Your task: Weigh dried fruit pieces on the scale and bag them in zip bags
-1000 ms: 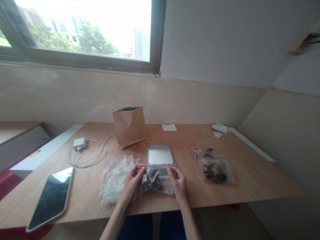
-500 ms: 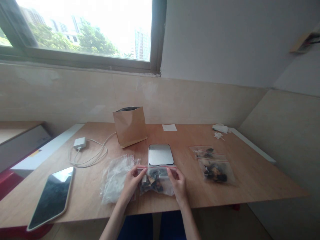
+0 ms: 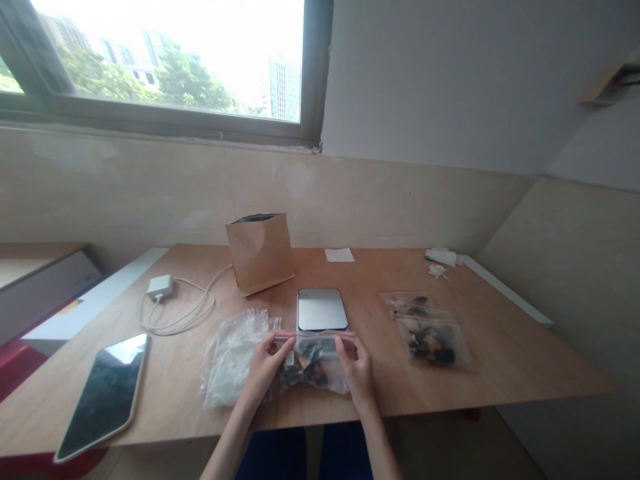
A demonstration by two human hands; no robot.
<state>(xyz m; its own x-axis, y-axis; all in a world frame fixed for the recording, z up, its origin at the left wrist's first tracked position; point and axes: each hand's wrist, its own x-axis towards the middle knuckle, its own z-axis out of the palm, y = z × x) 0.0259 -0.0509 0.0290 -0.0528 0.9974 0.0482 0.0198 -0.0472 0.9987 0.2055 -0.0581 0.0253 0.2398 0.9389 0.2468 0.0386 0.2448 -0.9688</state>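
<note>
A clear zip bag (image 3: 315, 367) with dark and tan pieces inside lies near the table's front edge, its red seal strip facing the wall. My left hand (image 3: 269, 358) pinches the left end of the strip, and my right hand (image 3: 354, 360) pinches the right end. Just behind the bag sits a flat silver scale (image 3: 322, 309). To the left of my left hand is a pile of clear bags (image 3: 230, 363). On the right lie two filled zip bags (image 3: 433, 341), partly overlapping, with similar dark pieces.
A brown paper bag (image 3: 261, 255) stands open behind the pile. A tablet (image 3: 104, 393) lies front left, near a white charger (image 3: 160, 287) and its cable. White paper (image 3: 339, 255) and crumpled white items (image 3: 442, 257) are at the back.
</note>
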